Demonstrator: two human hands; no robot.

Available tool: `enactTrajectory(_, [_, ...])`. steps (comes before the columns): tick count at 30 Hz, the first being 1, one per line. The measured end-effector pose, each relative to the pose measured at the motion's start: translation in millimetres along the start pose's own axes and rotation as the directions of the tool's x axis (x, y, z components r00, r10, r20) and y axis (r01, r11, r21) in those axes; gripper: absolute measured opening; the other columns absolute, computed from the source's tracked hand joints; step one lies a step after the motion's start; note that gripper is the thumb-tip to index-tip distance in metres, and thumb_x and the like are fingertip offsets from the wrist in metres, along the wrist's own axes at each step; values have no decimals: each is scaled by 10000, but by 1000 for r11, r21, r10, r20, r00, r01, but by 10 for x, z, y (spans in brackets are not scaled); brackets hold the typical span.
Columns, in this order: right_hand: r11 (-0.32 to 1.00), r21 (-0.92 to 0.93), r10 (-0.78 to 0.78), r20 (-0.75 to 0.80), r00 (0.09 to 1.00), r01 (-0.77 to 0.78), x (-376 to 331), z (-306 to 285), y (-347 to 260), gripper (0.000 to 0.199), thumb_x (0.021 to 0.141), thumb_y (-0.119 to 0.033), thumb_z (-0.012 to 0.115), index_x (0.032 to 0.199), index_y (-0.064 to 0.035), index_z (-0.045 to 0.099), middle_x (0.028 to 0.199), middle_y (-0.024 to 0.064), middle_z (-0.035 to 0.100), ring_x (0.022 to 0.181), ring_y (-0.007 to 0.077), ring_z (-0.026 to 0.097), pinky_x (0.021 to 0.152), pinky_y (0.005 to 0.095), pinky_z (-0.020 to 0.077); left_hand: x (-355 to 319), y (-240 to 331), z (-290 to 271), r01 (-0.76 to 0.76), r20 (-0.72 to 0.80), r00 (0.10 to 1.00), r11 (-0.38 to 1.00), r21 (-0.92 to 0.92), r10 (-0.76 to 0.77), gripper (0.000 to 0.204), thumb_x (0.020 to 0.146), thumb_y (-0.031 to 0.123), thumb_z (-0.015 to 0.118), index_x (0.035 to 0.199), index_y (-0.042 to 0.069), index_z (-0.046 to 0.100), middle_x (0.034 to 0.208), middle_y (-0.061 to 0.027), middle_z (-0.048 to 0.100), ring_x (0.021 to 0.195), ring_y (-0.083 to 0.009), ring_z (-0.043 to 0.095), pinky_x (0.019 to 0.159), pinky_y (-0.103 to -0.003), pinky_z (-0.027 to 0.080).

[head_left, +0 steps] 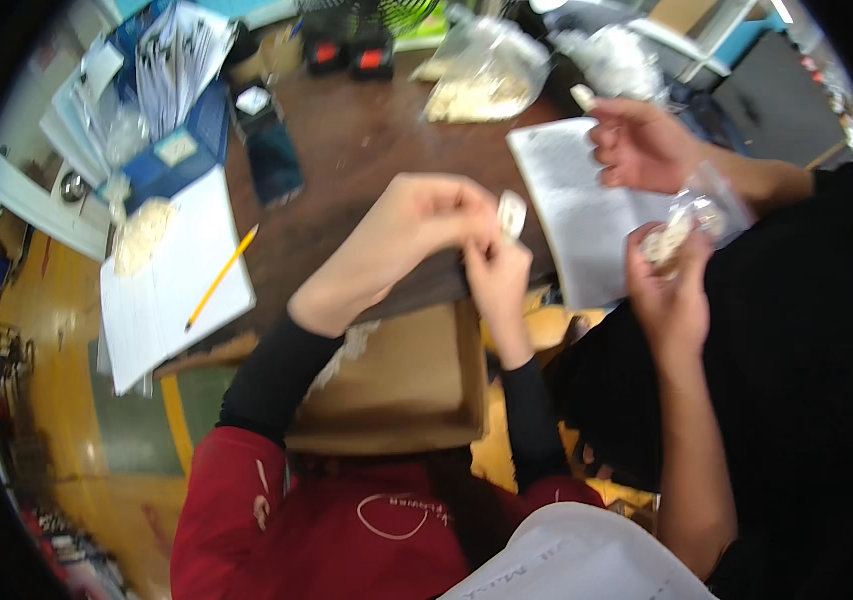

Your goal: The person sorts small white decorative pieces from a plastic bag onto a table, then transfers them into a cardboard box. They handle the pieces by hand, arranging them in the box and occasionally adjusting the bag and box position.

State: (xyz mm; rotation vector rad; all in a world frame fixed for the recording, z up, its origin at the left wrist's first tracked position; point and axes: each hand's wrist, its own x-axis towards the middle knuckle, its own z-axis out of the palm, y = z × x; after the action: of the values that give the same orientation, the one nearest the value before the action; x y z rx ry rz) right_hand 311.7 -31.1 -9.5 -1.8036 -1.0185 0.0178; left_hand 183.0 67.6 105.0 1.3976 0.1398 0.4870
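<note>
Above the table's near edge, my left hand [422, 225] and my right hand [502, 275] meet with fingers closed in a pinch. Between their fingertips is a small flat white piece [513, 214]; blur hides its exact kind. Under my forearms stands an open cardboard box [387, 385]. To my right, a co-worker's hand [647, 145] pinches a small pale piece [584, 97]. That person's other hand [672, 295] holds a clear plastic bag [712, 205] with pale pieces in it.
On the brown table [367, 120] lie a yellow pencil [222, 278], white paper [162, 320], a bag of pale pieces [145, 235], a dark phone [275, 160] and a printed sheet [577, 200]. A larger bag [487, 85] is at the back. Blue folders [182, 145] stand left.
</note>
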Motion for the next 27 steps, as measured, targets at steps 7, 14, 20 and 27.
enactTrajectory(7, [982, 158, 98, 21, 995, -100, -133, 94, 43, 134, 967, -95, 651, 1021, 13, 710, 822, 63, 696, 725, 155, 646, 661, 293, 520, -2158, -1260, -317, 523, -119, 808, 609, 596, -578, 217, 948, 203, 677, 994, -4, 723, 859, -111, 717, 802, -241, 662, 748, -377, 492])
enactTrajectory(14, [997, 23, -68, 42, 997, 67, -476, 3, 28, 168, 963, -106, 694, 1087, -8, 753, 851, 71, 744, 752, 113, 688, 715, 262, 546, -2790, -1802, -168, 649, -495, 682, 134, 749, -539, 286, 949, 287, 674, 964, 8, 734, 941, -219, 720, 925, -386, 703, 812, -497, 546])
enactTrajectory(20, [996, 46, -82, 192, 978, 74, -976, -240, -362, 98, 929, -19, 698, 1018, 4, 732, 967, 123, 741, 910, 187, 707, 822, 298, 549, -2778, -1013, -334, 644, -401, 757, 484, 593, -516, 260, 958, 256, 667, 1055, 24, 734, 916, -180, 723, 825, -328, 691, 727, -405, 513])
enactTrajectory(27, [926, -57, -338, 312, 888, 373, -392, -103, -236, 367, 990, -178, 656, 1340, -67, 660, 1386, 164, 636, 1311, 314, 588, 1117, 394, 440, -2621, -250, -726, 276, -464, 877, 663, 697, 124, 105, 943, 39, 681, 1043, 15, 703, 960, -101, 701, 898, -210, 686, 783, -307, 523])
